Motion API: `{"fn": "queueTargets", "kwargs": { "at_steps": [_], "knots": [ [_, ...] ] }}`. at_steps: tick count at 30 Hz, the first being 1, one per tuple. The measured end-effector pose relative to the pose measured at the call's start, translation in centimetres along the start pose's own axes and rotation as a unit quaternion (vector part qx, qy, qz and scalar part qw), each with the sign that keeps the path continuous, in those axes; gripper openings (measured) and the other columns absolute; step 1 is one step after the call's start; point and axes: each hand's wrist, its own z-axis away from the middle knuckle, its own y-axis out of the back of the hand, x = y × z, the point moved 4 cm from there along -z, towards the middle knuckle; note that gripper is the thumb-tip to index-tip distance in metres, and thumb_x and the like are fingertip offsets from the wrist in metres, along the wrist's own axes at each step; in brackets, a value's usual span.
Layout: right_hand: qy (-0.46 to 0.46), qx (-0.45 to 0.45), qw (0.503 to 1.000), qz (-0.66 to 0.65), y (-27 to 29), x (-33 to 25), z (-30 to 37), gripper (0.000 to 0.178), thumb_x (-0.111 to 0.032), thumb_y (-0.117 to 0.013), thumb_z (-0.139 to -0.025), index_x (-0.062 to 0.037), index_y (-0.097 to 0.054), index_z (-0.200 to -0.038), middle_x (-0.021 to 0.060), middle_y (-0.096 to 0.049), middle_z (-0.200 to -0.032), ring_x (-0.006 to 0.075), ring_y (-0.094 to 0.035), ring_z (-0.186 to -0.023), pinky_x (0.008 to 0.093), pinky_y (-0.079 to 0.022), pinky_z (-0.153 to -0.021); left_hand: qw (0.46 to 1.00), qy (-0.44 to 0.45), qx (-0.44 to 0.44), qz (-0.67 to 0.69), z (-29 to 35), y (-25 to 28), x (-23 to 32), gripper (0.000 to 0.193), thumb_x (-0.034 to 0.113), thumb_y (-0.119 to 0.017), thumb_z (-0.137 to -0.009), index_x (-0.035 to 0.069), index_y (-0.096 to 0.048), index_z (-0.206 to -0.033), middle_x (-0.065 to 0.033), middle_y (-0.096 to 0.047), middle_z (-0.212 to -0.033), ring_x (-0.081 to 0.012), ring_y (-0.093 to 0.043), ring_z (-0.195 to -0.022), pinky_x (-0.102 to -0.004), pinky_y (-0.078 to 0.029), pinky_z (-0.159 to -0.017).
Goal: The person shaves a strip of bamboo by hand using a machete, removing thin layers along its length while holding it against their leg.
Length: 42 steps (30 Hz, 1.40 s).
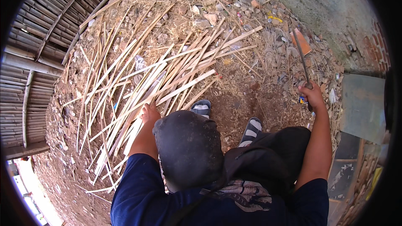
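Note:
A loose pile of long, pale split bamboo strips point(155, 81) lies on the ground in front of me and to the left. My left hand point(149, 113) is down at the near edge of this pile, its fingers curled on a bamboo strip; the fingertips are partly hidden. Out to the right, my right hand point(313, 93) is wrapped around the handle of a machete point(302, 56). Its long, narrow, dark blade points away from me, apart from the strips. A dark, rounded, rubber-like cover point(188, 146) lies over my left knee.
A bamboo-slat wall point(39, 29) stands at the left and a worn masonry wall point(335, 12) at the far right. Stones and litter point(209, 10) cover the far ground. Grey sheets point(363, 106) stand at the right. My sandalled feet point(202, 108) are near the pile.

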Motion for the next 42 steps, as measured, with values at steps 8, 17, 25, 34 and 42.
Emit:
{"fn": "queueTargets", "kwargs": {
  "at_steps": [8,17,25,34,42],
  "knots": [
    [-0.003,0.008,1.000,0.011,-0.2,-0.7,0.4,0.024,-0.020,-0.079,-0.085,-0.0088,-0.058,-0.087,-0.0031,-0.051,-0.063,0.0093,-0.045,-0.049,0.0276,-0.038,-0.047,0.999,-0.031,-0.041,-0.010,-0.9,-0.5,0.8,0.040,0.029,-0.065,-0.095,0.018,-0.058,-0.132,-0.0133,-0.040,-0.140,-0.0331,-0.044,-0.132,-0.0495,-0.049,-0.101],
    [-0.028,0.021,0.999,0.024,0.1,-0.1,0.3,0.024,-0.020,-0.080,-0.085,-0.0078,-0.060,-0.090,-0.0030,-0.051,-0.063,0.0094,-0.046,-0.050,0.0276,-0.039,-0.047,0.998,0.004,-0.066,-0.009,-0.5,-0.8,0.8,0.043,0.037,-0.066,-0.096,0.016,-0.059,-0.133,-0.0125,-0.045,-0.139,-0.0326,-0.045,-0.133,-0.0497,-0.050,-0.101],
    [-0.024,-0.005,1.000,0.011,0.1,0.1,-0.2,0.029,-0.019,-0.081,-0.084,-0.0051,-0.063,-0.102,-0.0012,-0.053,-0.064,0.0097,-0.047,-0.048,0.0281,-0.038,-0.046,0.994,-0.101,0.010,-0.045,-0.8,-1.2,1.2,0.043,0.039,-0.064,-0.096,0.015,-0.060,-0.130,-0.0111,-0.053,-0.132,-0.0305,-0.048,-0.132,-0.0479,-0.050,-0.101],
    [-0.030,-0.004,0.999,0.036,0.4,-0.4,-0.8,0.074,-0.020,-0.082,-0.082,0.0080,-0.048,-0.142,0.0023,-0.057,-0.068,0.0128,-0.052,-0.052,0.0295,-0.041,-0.048,0.989,-0.087,-0.066,-0.102,-2.5,-6.2,-0.1,0.043,0.034,-0.061,-0.096,0.012,-0.060,-0.133,-0.0076,-0.053,-0.141,-0.0293,-0.047,-0.136,-0.0505,-0.047,-0.104],
    [-0.037,-0.005,0.999,0.023,0.6,0.0,0.5,0.076,-0.022,-0.085,-0.079,0.0087,-0.050,-0.139,0.0038,-0.059,-0.071,0.0132,-0.053,-0.054,0.0305,-0.043,-0.050,0.988,-0.110,-0.049,-0.099,1.1,1.2,1.4,0.046,0.046,-0.056,-0.097,0.015,-0.061,-0.130,-0.0084,-0.061,-0.135,-0.0284,-0.050,-0.134,-0.0508,-0.043,-0.106]
  ]
}}
